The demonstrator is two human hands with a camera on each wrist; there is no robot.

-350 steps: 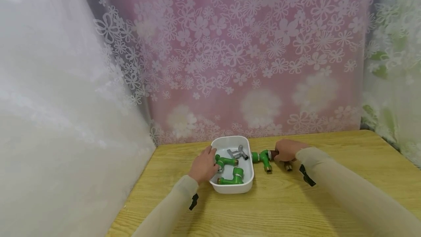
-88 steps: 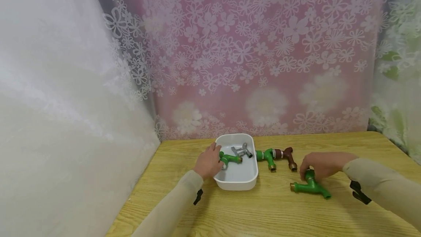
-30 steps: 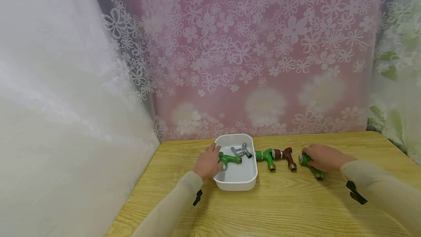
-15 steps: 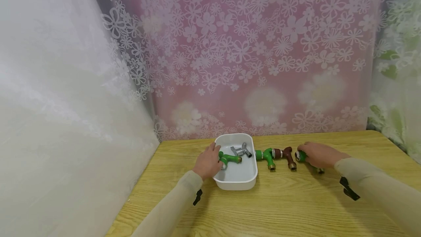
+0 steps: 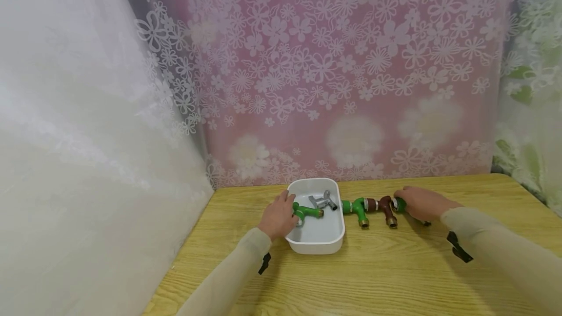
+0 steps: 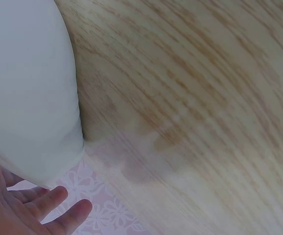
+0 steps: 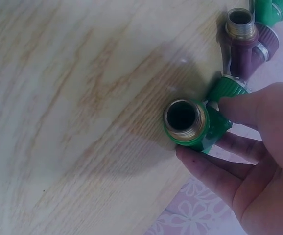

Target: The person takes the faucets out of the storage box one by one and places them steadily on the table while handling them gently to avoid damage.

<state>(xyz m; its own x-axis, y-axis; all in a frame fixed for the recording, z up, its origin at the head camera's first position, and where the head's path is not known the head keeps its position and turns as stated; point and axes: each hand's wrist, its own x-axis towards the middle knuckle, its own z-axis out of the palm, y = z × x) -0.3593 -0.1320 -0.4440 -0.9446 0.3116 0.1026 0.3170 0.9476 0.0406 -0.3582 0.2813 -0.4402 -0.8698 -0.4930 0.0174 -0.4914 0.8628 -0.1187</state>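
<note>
In the head view my left hand holds the left rim of a white plastic tub. Inside the tub lie a green faucet, partly hidden by that hand, and a chrome faucet. On the right, my right hand grips another green faucet. The right wrist view shows thumb and fingers around this green faucet, its brass threaded mouth facing the camera. Its capped end is beside a brown faucet; whether they touch I cannot tell. A further green faucet sits between tub and brown faucet.
All of this stands on a wood-grain table. A pink flowered curtain hangs behind its far edge. White sheeting drapes along the left side, and a green-leaf patterned curtain hangs at the right.
Earlier the right hand held the green faucet lower on the right; it has since turned it and brought it left to the brown faucet's side. The left hand stays at the tub.
</note>
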